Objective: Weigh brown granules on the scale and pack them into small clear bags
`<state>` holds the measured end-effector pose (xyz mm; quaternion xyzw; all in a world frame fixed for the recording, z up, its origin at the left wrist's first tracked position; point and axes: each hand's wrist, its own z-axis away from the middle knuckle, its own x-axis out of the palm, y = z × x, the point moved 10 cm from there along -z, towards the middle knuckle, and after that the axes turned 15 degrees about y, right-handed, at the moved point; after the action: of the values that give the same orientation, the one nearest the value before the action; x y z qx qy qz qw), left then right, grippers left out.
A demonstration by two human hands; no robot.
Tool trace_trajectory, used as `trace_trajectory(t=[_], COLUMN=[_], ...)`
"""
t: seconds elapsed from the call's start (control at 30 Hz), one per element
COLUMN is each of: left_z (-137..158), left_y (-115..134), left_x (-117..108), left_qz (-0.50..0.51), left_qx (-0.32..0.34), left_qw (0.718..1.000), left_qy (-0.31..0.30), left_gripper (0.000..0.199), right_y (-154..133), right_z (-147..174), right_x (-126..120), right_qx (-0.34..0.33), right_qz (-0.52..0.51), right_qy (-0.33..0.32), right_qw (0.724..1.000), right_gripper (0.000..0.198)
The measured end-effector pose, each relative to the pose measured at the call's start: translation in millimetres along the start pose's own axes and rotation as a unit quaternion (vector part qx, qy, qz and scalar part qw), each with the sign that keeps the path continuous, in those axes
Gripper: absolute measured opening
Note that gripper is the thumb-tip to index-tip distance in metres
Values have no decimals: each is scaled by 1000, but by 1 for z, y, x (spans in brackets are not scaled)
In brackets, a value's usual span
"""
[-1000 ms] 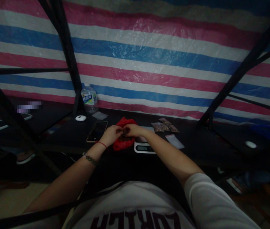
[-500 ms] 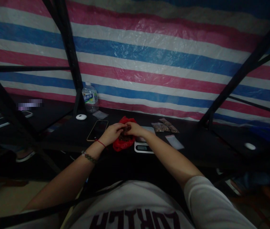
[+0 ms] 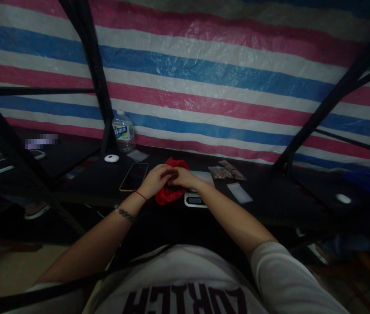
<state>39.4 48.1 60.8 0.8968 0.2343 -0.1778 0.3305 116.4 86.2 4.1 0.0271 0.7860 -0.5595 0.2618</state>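
A red plastic bag lies open on the black table, holding small brown pieces. My left hand comes in from the bag's left side, its fingers curled down into the pieces. From the right, my right hand meets it with bent fingers, also among the pieces. The fingertips are close together and partly hidden. Right beside the bag sits a white digital scale, partly covered by my right forearm. A phone lies just left of my left hand.
Small clear bags of brown pieces and a flat zip bag lie right of the scale. A plastic bottle, a white oval object and another clear bag are at back left. Black metal posts flank the table before a striped sheet.
My hands have drawn slightly closer together over the brown pieces, with the fingers more curled. The view has shifted slightly; the other things stay in place.
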Motion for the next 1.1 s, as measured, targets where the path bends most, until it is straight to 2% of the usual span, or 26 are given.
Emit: trace_trajectory(t=[0.1,0.17,0.27,0.37,0.53,0.63,0.8,0.9,0.97,1.03,1.1], left_z=[-4,-4,-1,1,13,22,26,25,26,27,28], left_y=[-12,-22,-31,-26,-5,-2,-5,-4,-3,-2,-2], left_x=[-19,-24,-18,-13,18,34,45,45,45,46,47], left_qz=[-5,-17,-9,-30,-100,-115,-139,-149,-156,-159,-159], left_qx=[-42,-85,-140,-150,-49,-10,0,1,1,-1,1], left_qw=[995,991,988,988,983,970,959,958,955,952,950], left_qy=[89,105,70,26,-146,-212,-246,-246,-250,-261,-269], left_gripper=[24,23,19,14,18,21,22,24,25,25,25], right_y=[-1,-2,1,3,-2,-1,13,30,35,28,1], right_z=[-2,-1,1,5,23,40,72,84,87,89,96], right_x=[-14,-22,-29,-42,-72,-97,-134,-140,-140,-144,-149], right_qx=[3,3,12,16,-4,2,34,62,61,50,26], right_qz=[-5,5,12,34,128,170,238,279,283,277,273], right_qy=[68,94,101,127,161,193,255,259,260,282,317], right_qw=[998,996,995,991,979,966,937,923,921,917,908], right_gripper=[32,34,36,37,35,34,29,32,41,52,47])
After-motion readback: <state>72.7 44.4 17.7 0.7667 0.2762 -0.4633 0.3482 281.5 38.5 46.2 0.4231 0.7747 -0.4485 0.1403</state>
